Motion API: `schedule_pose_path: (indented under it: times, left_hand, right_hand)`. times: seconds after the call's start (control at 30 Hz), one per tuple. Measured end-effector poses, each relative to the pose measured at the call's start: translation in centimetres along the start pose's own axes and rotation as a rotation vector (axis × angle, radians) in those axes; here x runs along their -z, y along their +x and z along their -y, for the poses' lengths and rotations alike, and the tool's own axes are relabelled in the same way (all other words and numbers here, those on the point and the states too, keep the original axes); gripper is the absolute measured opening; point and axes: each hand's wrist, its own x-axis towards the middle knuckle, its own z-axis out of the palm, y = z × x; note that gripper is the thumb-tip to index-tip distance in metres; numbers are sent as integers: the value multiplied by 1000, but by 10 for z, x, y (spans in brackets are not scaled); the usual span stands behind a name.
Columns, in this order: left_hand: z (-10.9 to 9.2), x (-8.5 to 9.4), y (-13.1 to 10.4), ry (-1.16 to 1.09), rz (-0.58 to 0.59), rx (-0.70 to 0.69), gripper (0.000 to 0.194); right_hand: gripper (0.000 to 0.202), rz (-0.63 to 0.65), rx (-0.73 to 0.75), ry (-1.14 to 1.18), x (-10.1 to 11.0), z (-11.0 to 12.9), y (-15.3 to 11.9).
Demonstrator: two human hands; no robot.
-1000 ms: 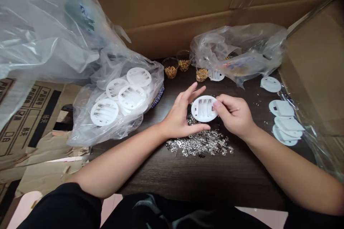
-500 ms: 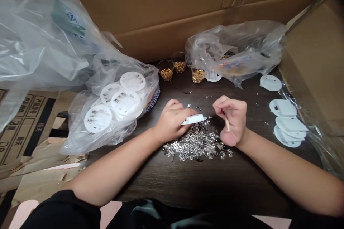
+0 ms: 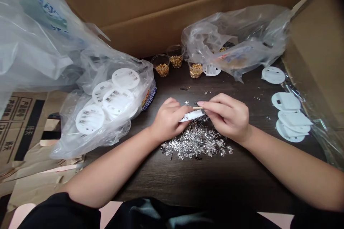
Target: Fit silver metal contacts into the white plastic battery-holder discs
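Observation:
My left hand [image 3: 170, 118] grips a round white plastic disc [image 3: 191, 115] by its left side, tilted nearly edge-on above a pile of small metal clips [image 3: 196, 143]. On the disc's right side, my right hand [image 3: 228, 114] pinches a thin pale stick [image 3: 198, 108] between thumb and fingers. The stick lies over the disc's top edge, its tip near my left thumb. Whatever sits in the disc's upward side is too small to make out.
Clear cups [image 3: 162, 68] of gold-coloured pins stand at the back. A plastic bag [image 3: 120, 128] with white discs lies left, another bag [image 3: 252, 39] back right. Several white discs [image 3: 286, 101] rest at the right, beside a cardboard wall [image 3: 317, 53].
My right hand has moved left and turned from a curled fist to a pinch, bringing the stick onto the disc. My left hand still holds the disc. The view has shifted slightly.

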Motion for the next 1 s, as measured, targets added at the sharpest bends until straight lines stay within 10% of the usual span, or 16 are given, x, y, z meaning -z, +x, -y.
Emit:
schedule_pose_path:
  times: [1.0]
  left_hand:
    - [0, -3, -2, 14, 76, -49, 19]
  right_hand:
    - [42, 231, 154, -316, 6, 2, 4]
